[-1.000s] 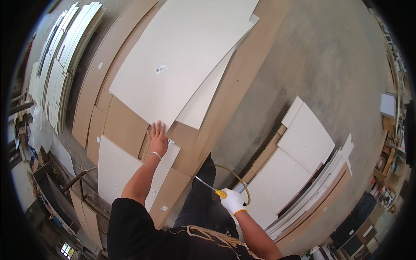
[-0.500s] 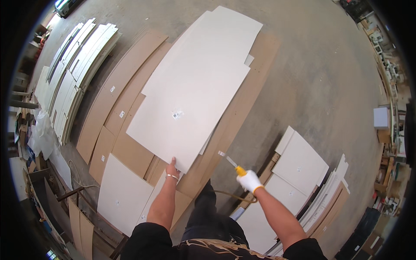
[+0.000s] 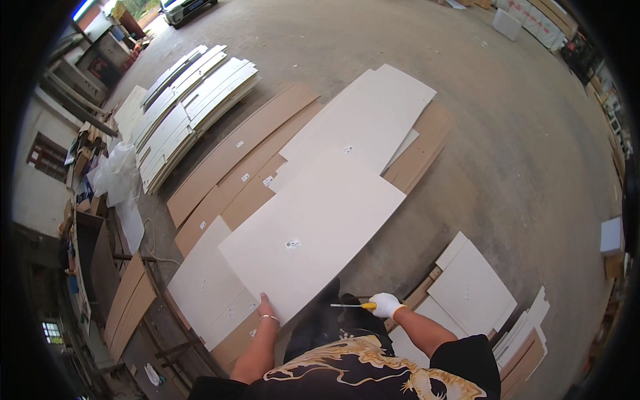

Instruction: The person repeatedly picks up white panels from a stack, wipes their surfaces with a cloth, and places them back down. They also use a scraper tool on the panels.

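My left hand (image 3: 266,309) is closed on the near edge of a large white panel (image 3: 320,227), its thumb on top and its fingers hidden beneath. The panel has a small label and overlaps another white panel (image 3: 373,107) farther off, lying on the brown boards. In a white glove, my right hand (image 3: 385,305) grips a yellow-handled tool (image 3: 353,306) with a long, thin metal shaft. That shaft points left, in front of my dark trousers and apart from the panel; its exact kind is unclear.
Brown boards (image 3: 227,167) lie left of the panels, beyond a smaller white panel (image 3: 207,287). A stack of white boards (image 3: 193,100) stands at the far left. More white panels (image 3: 470,280) lie at my right. A metal frame (image 3: 173,333) stands at lower left.
My left hand has drawn the top white panel toward me, baring another white panel beyond it. My right hand has come closer, its tool turned from up-left to nearly level. The view has tilted up.
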A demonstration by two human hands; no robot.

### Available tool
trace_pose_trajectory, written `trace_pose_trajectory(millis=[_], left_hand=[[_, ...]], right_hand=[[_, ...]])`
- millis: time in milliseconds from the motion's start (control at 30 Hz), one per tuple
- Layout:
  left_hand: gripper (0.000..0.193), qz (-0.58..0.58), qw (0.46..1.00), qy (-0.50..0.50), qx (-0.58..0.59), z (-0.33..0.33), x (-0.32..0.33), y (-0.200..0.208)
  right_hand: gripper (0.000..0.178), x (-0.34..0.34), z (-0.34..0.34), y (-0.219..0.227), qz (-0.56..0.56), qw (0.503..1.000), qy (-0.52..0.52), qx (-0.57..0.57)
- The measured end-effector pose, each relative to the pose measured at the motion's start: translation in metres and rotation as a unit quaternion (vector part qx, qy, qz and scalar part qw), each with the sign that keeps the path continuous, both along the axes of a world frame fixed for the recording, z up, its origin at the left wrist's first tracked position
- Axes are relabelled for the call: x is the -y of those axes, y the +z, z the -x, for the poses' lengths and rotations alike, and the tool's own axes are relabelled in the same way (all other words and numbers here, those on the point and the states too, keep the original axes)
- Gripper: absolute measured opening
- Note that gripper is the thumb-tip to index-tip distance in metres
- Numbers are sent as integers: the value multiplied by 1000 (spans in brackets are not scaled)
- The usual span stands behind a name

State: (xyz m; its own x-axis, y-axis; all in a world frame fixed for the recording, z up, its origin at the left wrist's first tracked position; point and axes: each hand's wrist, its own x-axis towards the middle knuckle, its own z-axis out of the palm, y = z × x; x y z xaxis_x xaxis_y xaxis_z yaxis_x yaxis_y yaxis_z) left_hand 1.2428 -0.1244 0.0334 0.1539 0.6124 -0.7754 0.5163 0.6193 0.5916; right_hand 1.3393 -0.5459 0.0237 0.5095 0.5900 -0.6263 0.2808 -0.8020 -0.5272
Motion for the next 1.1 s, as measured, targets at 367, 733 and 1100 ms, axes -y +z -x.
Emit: trace_pose_trajectory(millis=[367,733,1100], left_hand=[[91,-111,976,82,-167,95,17,23],[81,-200,955,50,-212,116,42,30],[71,-225,940,90,-240,161,50,48]], right_hand=[[28,2,47,22,-11,999,-47,-5],[42,-127,-24,42,39,997,67,-12],[12,2,-88,-108,-291,550,-700,-351]])
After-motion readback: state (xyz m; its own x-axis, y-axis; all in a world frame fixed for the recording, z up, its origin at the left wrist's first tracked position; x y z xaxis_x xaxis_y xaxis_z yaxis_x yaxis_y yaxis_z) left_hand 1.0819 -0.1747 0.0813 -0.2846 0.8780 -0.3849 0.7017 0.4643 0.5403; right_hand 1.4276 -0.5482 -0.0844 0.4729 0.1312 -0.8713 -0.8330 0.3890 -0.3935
